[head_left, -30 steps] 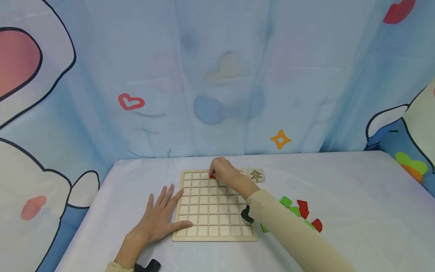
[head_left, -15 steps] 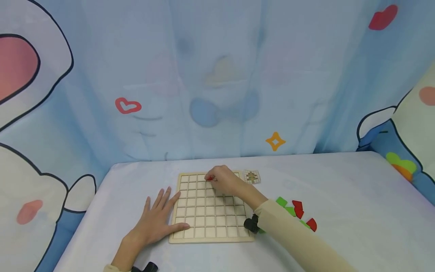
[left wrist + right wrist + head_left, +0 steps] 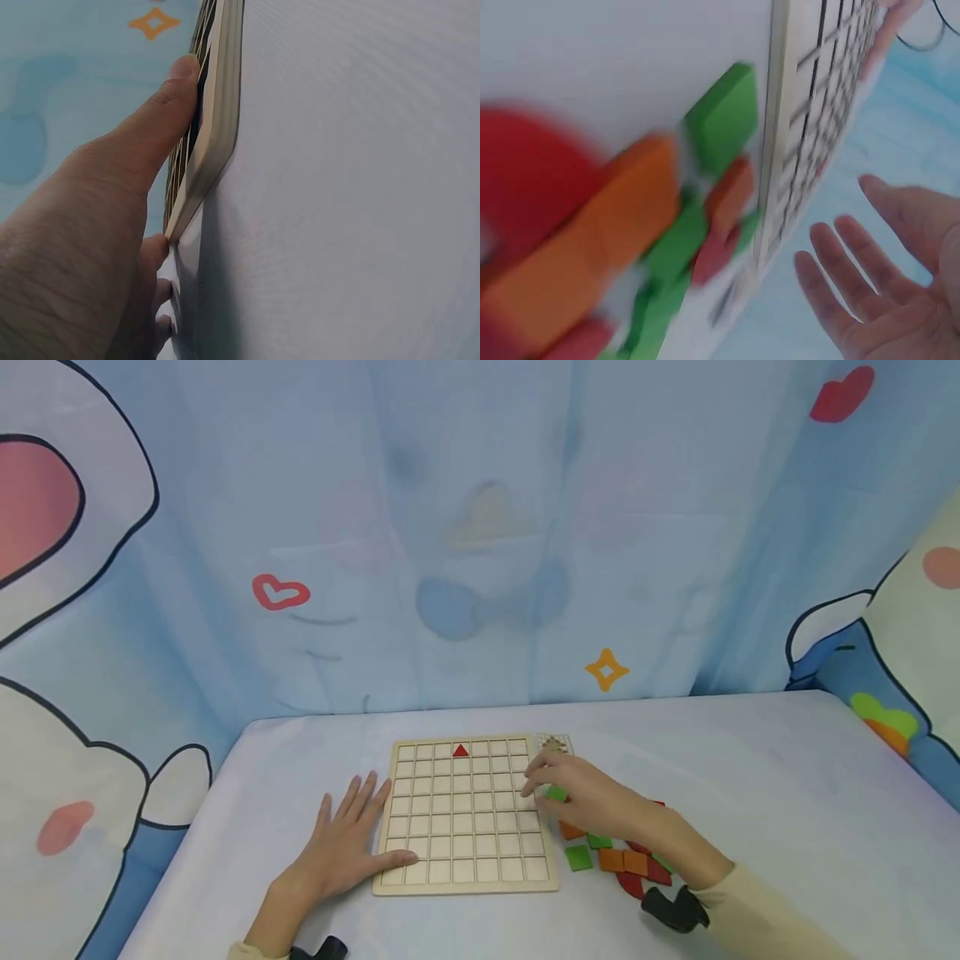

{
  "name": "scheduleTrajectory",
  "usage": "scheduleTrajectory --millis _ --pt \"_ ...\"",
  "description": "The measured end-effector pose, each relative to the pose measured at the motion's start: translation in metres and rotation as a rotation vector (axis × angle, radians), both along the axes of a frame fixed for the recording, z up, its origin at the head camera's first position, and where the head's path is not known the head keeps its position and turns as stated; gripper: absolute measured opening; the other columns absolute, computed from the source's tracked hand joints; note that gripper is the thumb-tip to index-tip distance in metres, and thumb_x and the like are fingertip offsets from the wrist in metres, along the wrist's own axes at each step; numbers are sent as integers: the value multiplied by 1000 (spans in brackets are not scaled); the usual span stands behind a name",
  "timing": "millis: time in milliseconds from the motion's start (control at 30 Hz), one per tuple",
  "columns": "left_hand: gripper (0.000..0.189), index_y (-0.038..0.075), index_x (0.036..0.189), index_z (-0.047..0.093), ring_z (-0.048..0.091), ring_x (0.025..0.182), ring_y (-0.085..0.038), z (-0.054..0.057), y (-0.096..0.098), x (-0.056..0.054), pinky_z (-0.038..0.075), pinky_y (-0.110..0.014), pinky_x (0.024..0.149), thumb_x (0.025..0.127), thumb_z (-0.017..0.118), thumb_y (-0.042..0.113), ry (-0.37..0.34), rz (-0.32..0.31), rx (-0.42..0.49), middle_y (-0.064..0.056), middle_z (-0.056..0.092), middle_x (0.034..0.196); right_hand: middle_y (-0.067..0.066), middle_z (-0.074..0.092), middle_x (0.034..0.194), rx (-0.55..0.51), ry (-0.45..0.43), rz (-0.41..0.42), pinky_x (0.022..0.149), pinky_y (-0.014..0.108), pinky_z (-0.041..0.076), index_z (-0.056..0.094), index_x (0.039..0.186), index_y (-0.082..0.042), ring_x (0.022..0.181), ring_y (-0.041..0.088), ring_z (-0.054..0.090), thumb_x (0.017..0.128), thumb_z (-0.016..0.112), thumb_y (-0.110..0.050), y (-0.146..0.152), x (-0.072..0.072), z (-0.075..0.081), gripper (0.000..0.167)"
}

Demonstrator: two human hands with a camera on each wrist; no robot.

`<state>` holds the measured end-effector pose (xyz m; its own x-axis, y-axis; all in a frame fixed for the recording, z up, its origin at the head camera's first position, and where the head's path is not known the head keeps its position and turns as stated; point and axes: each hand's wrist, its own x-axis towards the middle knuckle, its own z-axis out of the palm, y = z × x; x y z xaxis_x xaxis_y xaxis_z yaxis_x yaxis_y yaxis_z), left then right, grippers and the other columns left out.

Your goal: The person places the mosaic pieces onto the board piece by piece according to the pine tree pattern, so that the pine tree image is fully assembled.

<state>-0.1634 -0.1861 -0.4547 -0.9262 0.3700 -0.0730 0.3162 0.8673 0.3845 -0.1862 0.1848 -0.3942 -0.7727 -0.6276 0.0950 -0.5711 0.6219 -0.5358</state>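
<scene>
A wooden grid board [image 3: 465, 887] lies on the table, divided into rows of square cells. One red triangle piece [image 3: 461, 751] sits in a cell of its far row. My left hand [image 3: 339, 847] lies spread at the board's left side, its thumb over the near left corner; the left wrist view shows that thumb [image 3: 169, 101] on the board's edge. My right hand [image 3: 588, 789] is above the board's right edge, fingers loosely bent and holding nothing. In the right wrist view its fingers [image 3: 847, 277] are apart, beside a blurred pile of coloured pieces.
Green, orange and red flat pieces, such as a green square [image 3: 578, 858] and an orange square [image 3: 611, 860], lie right of the board, partly under my right arm. A small pattern card [image 3: 554, 742] is at the board's far right corner. A printed curtain [image 3: 480, 527] hangs behind the table.
My right hand has let go of the red triangle in the far row and moved right and nearer, off the board's middle. The left hand stays in place.
</scene>
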Motion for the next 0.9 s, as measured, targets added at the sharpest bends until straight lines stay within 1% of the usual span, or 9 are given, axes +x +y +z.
scheduleTrajectory --millis 100,200,300,433,467,567,700,833,900 --pt "108 11 168 20 3 161 -40 0 -1 0 -2 -74 120 91 63 72 -5 -5 8 -16 10 175 7 64 123 -27 15 -39 94 47 58 78 110 -12 114 29 63 98 73 -5 29 9 5 15" --pt "107 10 168 20 2 161 -39 -1 -2 -1 -3 -75 120 92 63 72 -6 -15 18 -16 9 175 1 66 119 -35 25 -129 91 45 60 78 110 -16 111 26 63 96 75 -7 57 16 8 17" --pt "107 10 168 21 3 161 -40 -1 -2 -1 -2 -75 120 91 63 71 -4 -16 19 -16 10 174 -2 67 115 -32 15 -218 89 43 61 79 109 -18 109 25 64 95 77 -9 79 22 4 17" --pt "106 11 168 21 2 161 -39 -1 -2 -1 -2 -74 120 91 63 71 -15 -12 20 -16 10 175 -2 68 114 -40 -8 -286 87 43 62 79 109 -20 108 27 65 94 78 -9 103 27 -4 18" --pt "106 12 168 21 3 161 -40 -1 -2 -2 -2 -74 120 91 63 71 -17 -12 22 -16 10 174 -1 68 114 -45 -11 -292 87 45 62 79 109 -19 108 28 65 94 78 -9 107 27 -6 19" --pt "106 12 168 22 4 160 -40 -1 -3 -1 -1 -74 120 91 64 71 -9 -10 18 -16 11 174 -2 69 113 -34 -2 -314 86 42 62 79 109 -19 107 26 66 93 78 -8 118 28 -10 19" --pt "106 13 168 23 5 160 -40 -1 -4 0 0 -74 120 90 64 71 -4 -4 16 -16 12 174 -2 70 110 -25 -5 -326 84 38 62 78 110 -15 101 20 69 92 79 -7 126 26 -14 19" --pt "106 14 168 23 4 161 -40 -1 -3 -1 0 -73 121 90 63 72 -6 0 10 -16 12 174 1 70 108 -20 -31 -330 82 40 63 76 110 -11 97 21 70 92 80 -6 130 23 -18 19" --pt "105 14 168 23 5 160 -40 0 -2 -1 1 -74 121 90 63 73 -7 0 11 -16 12 174 1 70 109 -12 -47 -340 81 34 62 76 110 -11 98 22 70 92 80 -7 130 22 -20 20"
